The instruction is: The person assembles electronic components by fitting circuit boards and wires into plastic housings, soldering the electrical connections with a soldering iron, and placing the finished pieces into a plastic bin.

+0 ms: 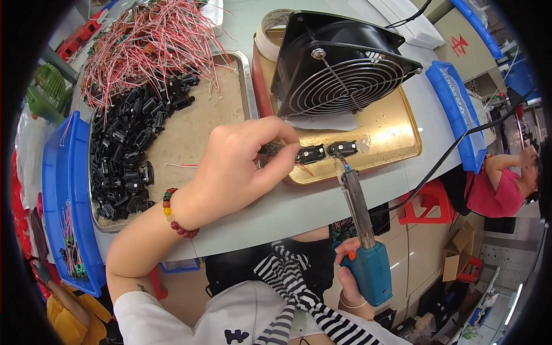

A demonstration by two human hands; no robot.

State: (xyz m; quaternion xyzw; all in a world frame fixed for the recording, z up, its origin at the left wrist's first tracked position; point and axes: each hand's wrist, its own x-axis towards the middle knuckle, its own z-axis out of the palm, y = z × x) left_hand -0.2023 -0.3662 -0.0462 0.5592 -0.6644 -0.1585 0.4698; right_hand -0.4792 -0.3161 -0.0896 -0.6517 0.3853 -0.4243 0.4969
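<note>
My left hand is closed in a pinch over the front edge of a gold metal tray. A small dark green piece, mostly hidden, sits between its thumb and fingers, with red wire showing nearby. Just right of the fingertips lies a small black plastic housing. Beside it is a second black housing. My right hand grips the teal handle of a soldering gun below the table edge. The gun points upward, its thin tip at the second housing; contact is hard to tell.
A black fan with a wire grille stands behind the housings, next to a tape roll. A large tray holds piled black housings and red-and-white wires. Blue bins flank the table. A black cable runs at right.
</note>
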